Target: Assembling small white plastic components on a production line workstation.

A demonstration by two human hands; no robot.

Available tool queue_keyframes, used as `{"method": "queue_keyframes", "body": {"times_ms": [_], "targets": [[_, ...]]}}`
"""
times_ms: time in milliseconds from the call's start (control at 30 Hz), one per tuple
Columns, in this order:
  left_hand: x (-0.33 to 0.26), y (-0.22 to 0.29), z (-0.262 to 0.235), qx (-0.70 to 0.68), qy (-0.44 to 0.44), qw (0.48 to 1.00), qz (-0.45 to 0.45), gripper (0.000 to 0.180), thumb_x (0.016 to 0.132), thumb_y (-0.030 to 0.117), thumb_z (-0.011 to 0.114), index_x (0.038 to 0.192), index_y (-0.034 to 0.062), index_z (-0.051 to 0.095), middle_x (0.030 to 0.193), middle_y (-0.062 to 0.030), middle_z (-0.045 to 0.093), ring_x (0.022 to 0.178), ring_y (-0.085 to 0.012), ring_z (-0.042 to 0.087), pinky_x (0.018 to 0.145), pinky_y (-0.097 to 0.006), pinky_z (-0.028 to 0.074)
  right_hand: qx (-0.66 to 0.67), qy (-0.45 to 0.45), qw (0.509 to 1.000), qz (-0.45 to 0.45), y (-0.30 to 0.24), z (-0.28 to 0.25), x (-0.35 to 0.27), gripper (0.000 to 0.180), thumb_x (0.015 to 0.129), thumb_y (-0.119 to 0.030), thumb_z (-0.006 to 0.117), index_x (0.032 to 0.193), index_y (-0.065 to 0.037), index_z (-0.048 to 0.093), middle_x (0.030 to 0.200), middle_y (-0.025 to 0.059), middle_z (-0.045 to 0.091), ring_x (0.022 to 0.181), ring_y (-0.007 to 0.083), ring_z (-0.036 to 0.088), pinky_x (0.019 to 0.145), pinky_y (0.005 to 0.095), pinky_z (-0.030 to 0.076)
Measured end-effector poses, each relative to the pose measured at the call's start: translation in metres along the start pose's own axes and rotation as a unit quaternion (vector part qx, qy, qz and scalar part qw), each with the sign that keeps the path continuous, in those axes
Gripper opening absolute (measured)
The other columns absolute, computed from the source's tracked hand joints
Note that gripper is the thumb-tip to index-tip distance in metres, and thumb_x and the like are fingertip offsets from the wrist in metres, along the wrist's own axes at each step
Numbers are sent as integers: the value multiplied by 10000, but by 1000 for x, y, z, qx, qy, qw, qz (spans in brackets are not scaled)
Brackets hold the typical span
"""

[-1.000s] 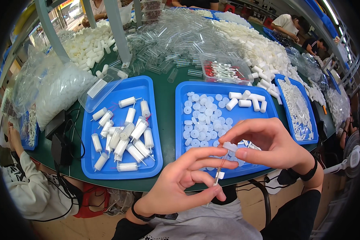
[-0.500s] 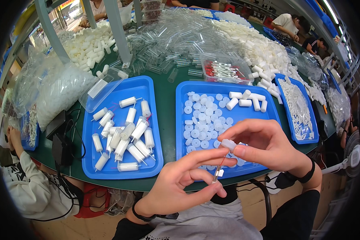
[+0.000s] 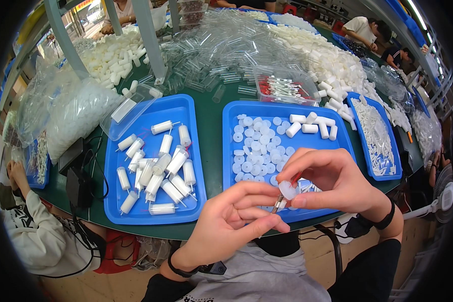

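1. Here's the left hand (image 3: 221,221), thumb and fingertips pinching a slim rod (image 3: 278,204) that slants up between the two hands.
2. Opposite it, the right hand (image 3: 334,178) has thumb and index finger clamped about a translucent white disc (image 3: 288,190), right at the rod's upper end, with red wire (image 3: 296,177) showing just behind.
3. All this happens above the near edge of the right-hand blue tray (image 3: 340,143), where loose discs (image 3: 256,146) cluster and white cylinders (image 3: 310,129) lie at the back.
4. Over on the left, another blue tray (image 3: 195,196) carries white-filled tubes (image 3: 153,176), both trays sitting on the green table (image 3: 215,146).
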State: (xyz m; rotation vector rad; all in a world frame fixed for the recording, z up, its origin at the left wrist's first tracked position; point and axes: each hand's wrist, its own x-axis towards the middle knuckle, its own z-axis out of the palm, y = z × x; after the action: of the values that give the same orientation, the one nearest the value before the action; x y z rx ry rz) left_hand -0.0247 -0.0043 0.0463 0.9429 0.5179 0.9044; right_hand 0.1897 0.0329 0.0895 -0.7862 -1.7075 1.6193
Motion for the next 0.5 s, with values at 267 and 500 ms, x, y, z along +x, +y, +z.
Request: {"method": "queue_keyframes", "body": {"times_ms": [267,500], "targets": [[-1,-4,-6,16,-26,1000,-8,203,908,10,557,1088,-83,538,904,-159,651,791,-189,665,705,-255,510,19,-16,999,-45,12,5,1,318,819,4,662,1134,12,619,1100,131,616,1032,180,548,887,312,432],[-6,-6,-5,-6,-32,999,24,191,900,7,571,1059,-96,556,887,-145,645,756,-171,654,691,-250,507,133,18,991,1,10,23,-5,237,897,4,560,1123,66,597,1139,177,611,1050,208,586,915,327,480]]}}
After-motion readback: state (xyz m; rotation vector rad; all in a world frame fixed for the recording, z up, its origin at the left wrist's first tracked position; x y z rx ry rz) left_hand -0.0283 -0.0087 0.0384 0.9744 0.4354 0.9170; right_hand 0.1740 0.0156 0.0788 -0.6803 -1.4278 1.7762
